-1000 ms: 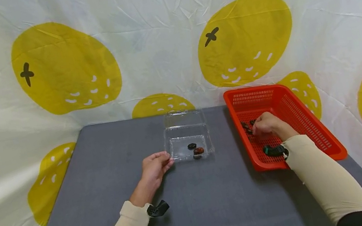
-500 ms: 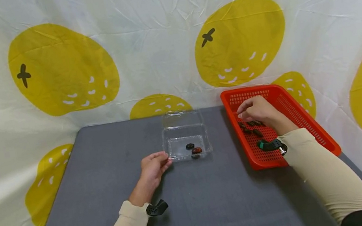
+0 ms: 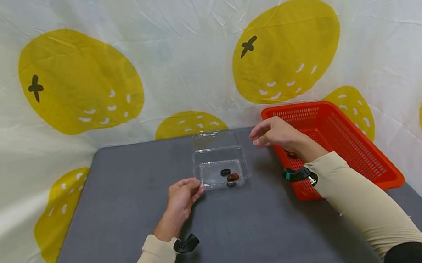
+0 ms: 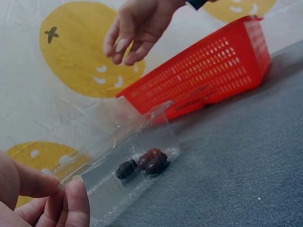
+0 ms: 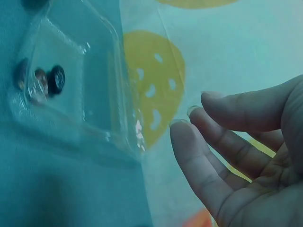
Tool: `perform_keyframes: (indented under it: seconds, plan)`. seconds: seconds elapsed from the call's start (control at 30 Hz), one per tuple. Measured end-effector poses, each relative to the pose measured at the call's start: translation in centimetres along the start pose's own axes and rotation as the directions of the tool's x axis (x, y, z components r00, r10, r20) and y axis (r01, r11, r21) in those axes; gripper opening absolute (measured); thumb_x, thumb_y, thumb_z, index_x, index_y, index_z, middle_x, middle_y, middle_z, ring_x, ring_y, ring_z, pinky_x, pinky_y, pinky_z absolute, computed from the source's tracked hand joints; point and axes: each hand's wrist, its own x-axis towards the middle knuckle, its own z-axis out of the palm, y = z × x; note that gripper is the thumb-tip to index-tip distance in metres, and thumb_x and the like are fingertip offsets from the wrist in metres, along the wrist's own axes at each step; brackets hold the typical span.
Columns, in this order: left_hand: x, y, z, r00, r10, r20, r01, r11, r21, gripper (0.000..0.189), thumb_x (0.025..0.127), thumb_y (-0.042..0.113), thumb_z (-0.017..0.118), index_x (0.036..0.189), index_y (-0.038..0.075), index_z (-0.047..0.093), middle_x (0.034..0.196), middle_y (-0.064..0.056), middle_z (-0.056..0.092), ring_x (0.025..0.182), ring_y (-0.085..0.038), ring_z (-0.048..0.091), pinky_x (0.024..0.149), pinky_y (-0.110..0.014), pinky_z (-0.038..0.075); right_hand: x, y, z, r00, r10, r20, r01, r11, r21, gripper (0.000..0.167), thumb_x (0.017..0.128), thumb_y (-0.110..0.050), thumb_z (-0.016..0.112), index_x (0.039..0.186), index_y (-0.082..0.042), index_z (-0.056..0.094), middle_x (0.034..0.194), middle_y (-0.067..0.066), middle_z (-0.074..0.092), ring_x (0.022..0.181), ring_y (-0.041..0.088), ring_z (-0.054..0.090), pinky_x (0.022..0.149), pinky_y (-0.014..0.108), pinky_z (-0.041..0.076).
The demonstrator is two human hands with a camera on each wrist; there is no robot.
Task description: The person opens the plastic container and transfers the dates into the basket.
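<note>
My left hand pinches the near left corner of a clear plastic clamshell container between thumb and fingers. The container's lid is folded back. Inside lie a glossy reddish-brown date and dark, date-like pieces. The right hand hovers over the left rim of the red basket, apart from the container. Its fingers are loosely bent; in the right wrist view nothing shows between the thumb and fingertips. Dark pieces in the basket are mostly hidden by the right arm.
A grey cloth-covered table lies beneath everything. The basket has raised, slotted walls and stands at the table's right side. Behind the table hangs a white curtain printed with yellow fruit.
My right hand has risen from inside the basket and moved left past its rim, toward the container. The left hand keeps its pinch on the container, which stays in place.
</note>
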Motion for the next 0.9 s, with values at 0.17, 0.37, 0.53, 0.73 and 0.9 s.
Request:
perform_keyframes:
  seconds: [0.17,0.37,0.53,0.73,0.9]
  plan:
    - [-0.1,-0.2,0.0,1.000,0.003,0.004,-0.003,1.000,0.004,0.030,0.095,-0.009,0.065,0.123,-0.017,0.059,0.084,-0.008,0.070,0.070,-0.012,0.070,0.067,-0.022,0.063,0.9,-0.2,2.1,0.999,-0.010,0.051,0.010,1.000,0.000,0.029,0.090,-0.005,0.076,0.118,0.004,0.073,0.113,0.022,0.075,0.088,0.018,0.071,0.087,0.035,0.063]
    - [-0.5,-0.2,-0.1,1.000,0.000,-0.002,0.000,1.000,0.010,0.030,0.095,-0.009,0.065,0.124,-0.017,0.059,0.088,-0.011,0.071,0.070,-0.011,0.070,0.066,-0.022,0.063,1.5,-0.7,4.5,0.993,-0.005,0.122,0.001,1.000,0.029,0.028,0.090,-0.003,0.076,0.118,0.002,0.074,0.113,0.021,0.075,0.087,0.017,0.073,0.089,0.038,0.065]
    - [-0.6,-0.1,0.0,1.000,-0.002,0.002,0.002,1.000,0.021,0.033,0.096,-0.007,0.066,0.127,-0.017,0.058,0.090,-0.011,0.071,0.072,-0.011,0.071,0.068,-0.022,0.064,2.2,-0.9,6.4,0.985,-0.012,0.175,0.007,0.999,0.032,0.029,0.090,-0.003,0.075,0.118,0.001,0.074,0.119,0.026,0.073,0.085,0.016,0.072,0.089,0.042,0.065]
    - [-0.5,0.1,0.1,1.000,0.004,-0.002,-0.004,1.000,0.015,0.033,0.095,-0.007,0.066,0.126,-0.018,0.058,0.086,-0.009,0.070,0.071,-0.011,0.071,0.067,-0.022,0.064,3.5,-0.5,8.9,0.983,-0.018,0.185,0.019,1.000,-0.001,0.029,0.086,0.004,0.073,0.115,0.002,0.075,0.115,0.028,0.073,0.083,0.013,0.070,0.086,0.040,0.065]
    - [-0.8,0.0,0.1,1.000,0.005,-0.002,-0.005,1.000,0.002,0.031,0.095,-0.009,0.065,0.125,-0.018,0.058,0.086,-0.011,0.071,0.071,-0.011,0.071,0.066,-0.023,0.063,4.2,0.3,11.1,0.982,-0.054,0.179,0.083,0.984,-0.157,0.033,0.082,0.003,0.078,0.114,0.005,0.075,0.112,0.025,0.075,0.092,0.018,0.070,0.081,0.028,0.059]
